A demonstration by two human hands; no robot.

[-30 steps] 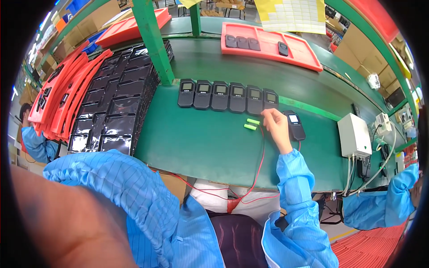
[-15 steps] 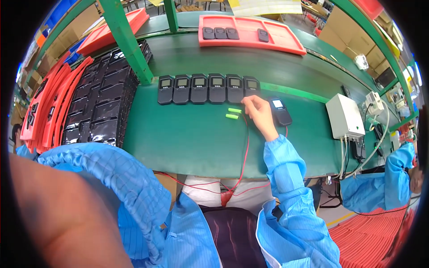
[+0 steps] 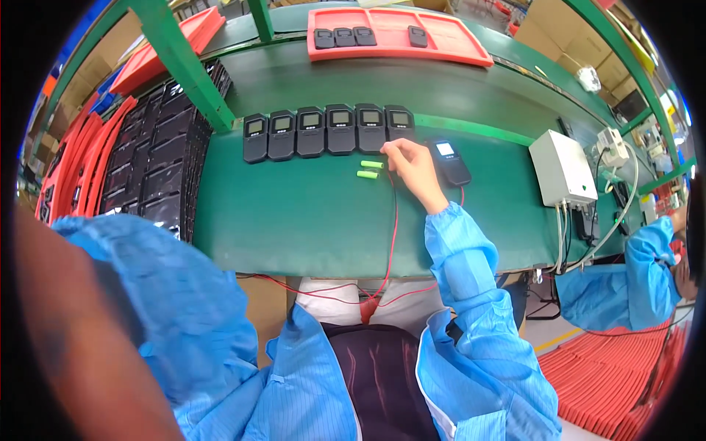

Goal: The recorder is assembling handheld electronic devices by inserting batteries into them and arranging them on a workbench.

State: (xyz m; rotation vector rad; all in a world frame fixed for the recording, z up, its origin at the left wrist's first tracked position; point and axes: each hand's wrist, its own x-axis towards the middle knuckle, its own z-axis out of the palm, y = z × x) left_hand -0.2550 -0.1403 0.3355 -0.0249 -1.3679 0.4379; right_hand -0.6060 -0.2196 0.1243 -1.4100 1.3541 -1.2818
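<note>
My right hand [image 3: 409,167] reaches over the green bench, thumb and fingertips pinched at the lower edge of the rightmost of several dark handheld meters [image 3: 340,129] in a row. Whatever the pinch holds is too small to make out. Two green battery-shaped cylinders [image 3: 371,165] lie just left of the fingers. A red wire [image 3: 396,220] runs up from the bench edge and ends beside the hand and cylinders. Right of the hand lies another meter with a lit screen [image 3: 452,163], a red wire at its lower end. My left arm [image 3: 88,323] blurs across the lower left, its fingers outside the picture.
A red tray [image 3: 401,53] with several smaller dark devices stands at the back. Stacked black trays [image 3: 151,151] and red trays line the left, beside a green post [image 3: 180,62]. A white box [image 3: 562,169] with cables sits at right, near another person's blue sleeve [image 3: 618,275].
The whole view has shifted, so the bench things sit slightly higher and further left. My left arm has moved and blurred; my right hand keeps its pinch by the meters.
</note>
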